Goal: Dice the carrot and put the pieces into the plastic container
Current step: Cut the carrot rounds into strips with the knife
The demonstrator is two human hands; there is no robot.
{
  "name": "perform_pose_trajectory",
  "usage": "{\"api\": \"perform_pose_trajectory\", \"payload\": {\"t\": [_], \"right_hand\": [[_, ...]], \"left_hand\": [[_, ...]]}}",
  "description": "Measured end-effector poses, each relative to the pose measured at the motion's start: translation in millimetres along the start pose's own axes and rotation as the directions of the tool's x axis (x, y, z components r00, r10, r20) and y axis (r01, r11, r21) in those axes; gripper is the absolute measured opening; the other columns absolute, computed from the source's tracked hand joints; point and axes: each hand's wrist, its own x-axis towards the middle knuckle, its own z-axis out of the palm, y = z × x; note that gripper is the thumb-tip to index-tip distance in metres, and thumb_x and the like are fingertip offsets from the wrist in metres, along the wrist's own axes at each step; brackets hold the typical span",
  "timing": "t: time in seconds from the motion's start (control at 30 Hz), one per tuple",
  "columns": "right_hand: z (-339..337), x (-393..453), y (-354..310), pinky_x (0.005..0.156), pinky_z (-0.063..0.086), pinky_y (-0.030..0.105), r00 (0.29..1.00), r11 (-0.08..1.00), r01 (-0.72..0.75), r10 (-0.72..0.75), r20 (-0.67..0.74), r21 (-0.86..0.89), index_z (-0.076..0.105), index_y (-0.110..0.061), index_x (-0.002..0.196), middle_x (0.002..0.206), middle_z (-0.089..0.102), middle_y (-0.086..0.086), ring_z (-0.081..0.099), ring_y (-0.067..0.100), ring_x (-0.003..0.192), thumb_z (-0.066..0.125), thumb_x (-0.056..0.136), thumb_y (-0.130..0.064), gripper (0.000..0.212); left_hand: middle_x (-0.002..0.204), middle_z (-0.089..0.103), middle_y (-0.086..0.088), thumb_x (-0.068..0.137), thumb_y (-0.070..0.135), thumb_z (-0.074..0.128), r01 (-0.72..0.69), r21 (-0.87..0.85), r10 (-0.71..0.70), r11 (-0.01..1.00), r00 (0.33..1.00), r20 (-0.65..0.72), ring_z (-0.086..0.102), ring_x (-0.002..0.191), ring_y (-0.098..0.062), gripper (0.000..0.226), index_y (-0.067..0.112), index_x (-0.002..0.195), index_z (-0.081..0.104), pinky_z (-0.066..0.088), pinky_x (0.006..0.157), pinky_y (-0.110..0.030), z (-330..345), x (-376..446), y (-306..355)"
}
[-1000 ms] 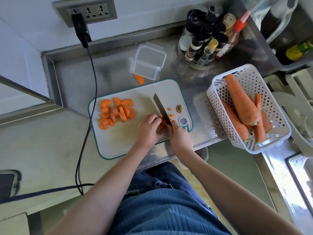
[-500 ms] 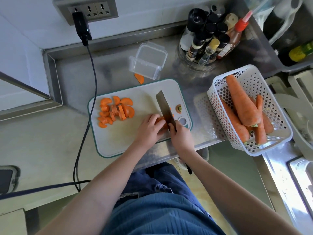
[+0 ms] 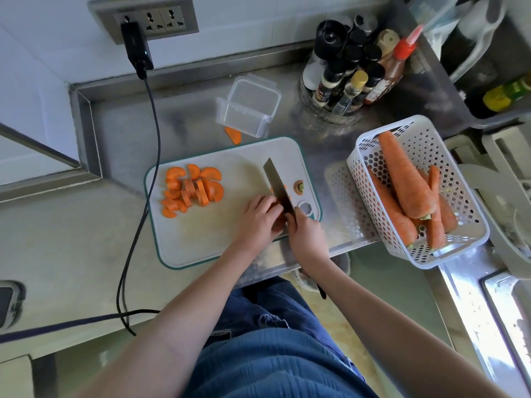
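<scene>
1. Hands: right hand (image 3: 306,234) clenched round the knife (image 3: 278,188) handle, blade edge down on the cutting board (image 3: 207,237), centre of frame. Left hand (image 3: 258,218) has its fingers curled over a carrot piece (image 3: 278,222), pinning it just left of the blade.
2. Carrot: half-moon slices (image 3: 191,191) piled at board's left end; a few small bits and the stem end (image 3: 299,186) right of the blade. One stray slice (image 3: 233,135) lies off the board on the bench (image 3: 184,116).
3. Plastic container (image 3: 248,106) sits above the board, upper centre, open. No carrot visible inside, so the task looks early.
4. Whole carrots wait in white basket (image 3: 416,193), right of frame.
5. Risks:
   - Left fingertips touch or nearly touch the blade; a slip cuts them.
   - Piece is small and mostly hidden, so the grip is uncertain; it could roll.
   - Board's lower right corner sits near the bench edge; bits may drop off.
   - Stray slice could get forgotten.
</scene>
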Motion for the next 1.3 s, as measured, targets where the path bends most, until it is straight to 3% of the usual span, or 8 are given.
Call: {"api": "perform_pose_trajectory", "payload": {"t": [0.37,0.53,0.63,0.77,0.93,1.1,1.3], "right_hand": [[1,-1,-4,0.059,0.04,0.032,0.999,0.999,-0.037,0.036,-0.026,-0.013,0.045,-0.012,0.098,0.072,0.049,-0.002,0.051,0.024,0.066,0.031,0.104,-0.031,0.025],[0,0,-2,0.056,0.043,0.034,0.999,0.999,-0.041,0.041,-0.019,0.001,0.042,-0.015,0.092,0.068,0.05,-0.002,0.054,0.025,0.064,0.032,0.104,-0.034,0.025],[-1,0,2,0.061,0.052,0.042,0.999,0.999,-0.034,0.034,-0.033,0.001,0.046,-0.012,0.094,0.075,0.059,0.009,0.059,0.032,0.068,0.034,0.103,-0.035,0.027],[-3,0,3,0.059,0.053,0.046,0.998,1.0,-0.025,0.025,-0.062,0.009,0.046,-0.011,0.095,0.074,0.061,0.013,0.059,0.034,0.065,0.035,0.102,-0.036,0.029],[-5,-1,2,0.057,0.051,0.043,0.997,0.999,-0.033,0.035,-0.067,0.035,0.047,-0.009,0.094,0.074,0.06,0.013,0.059,0.033,0.063,0.037,0.102,-0.035,0.029],[-2,2,-3,0.058,0.049,0.039,0.998,0.999,-0.035,0.036,-0.043,0.009,0.04,-0.015,0.089,0.074,0.059,0.011,0.058,0.031,0.063,0.035,0.103,-0.034,0.025],[-2,4,-4,0.055,0.047,0.036,0.999,1.0,-0.018,0.018,-0.049,-0.004,0.039,-0.016,0.089,0.071,0.058,0.01,0.056,0.029,0.06,0.035,0.103,-0.033,0.023]], "left_hand": [[0.1,0.055,-0.011,0.07,0.021,0.077,-0.077,0.099,0.069,0.992,0.994,0.08,0.046,0.094,-0.026,0.028,0.006,0.084,0.059,0.044,0.079,-0.042,3,1,-8],[0.095,0.055,-0.009,0.073,0.022,0.072,-0.011,0.016,0.011,1.0,1.0,0.001,0.046,0.087,-0.024,0.021,0.008,0.082,0.058,0.042,0.076,-0.037,1,-5,-6],[0.091,0.054,-0.007,0.074,0.02,0.065,0.004,-0.036,-0.006,0.999,0.999,-0.042,0.049,0.085,-0.025,0.019,0.013,0.084,0.05,0.046,0.073,-0.039,-5,-6,-7],[0.096,0.057,-0.005,0.07,0.023,0.071,0.052,-0.028,-0.053,0.998,0.999,-0.008,0.049,0.093,-0.024,0.032,0.015,0.097,0.056,0.044,0.077,-0.037,-10,-4,-3],[0.093,0.059,-0.003,0.069,0.021,0.077,0.063,-0.047,-0.061,0.997,0.998,0.026,0.049,0.093,-0.021,0.029,0.012,0.092,0.062,0.045,0.08,-0.036,-9,2,-2],[0.088,0.061,-0.007,0.066,0.024,0.077,0.117,-0.051,-0.115,0.992,0.993,0.031,0.056,0.086,-0.027,0.035,0.007,0.09,0.057,0.046,0.072,-0.037,-12,6,-3],[0.101,0.06,-0.007,0.066,0.029,0.078,0.126,-0.032,-0.124,0.992,0.991,0.059,0.049,0.099,-0.022,0.047,0.007,0.104,0.061,0.047,0.078,-0.038,-12,5,-10]]}}
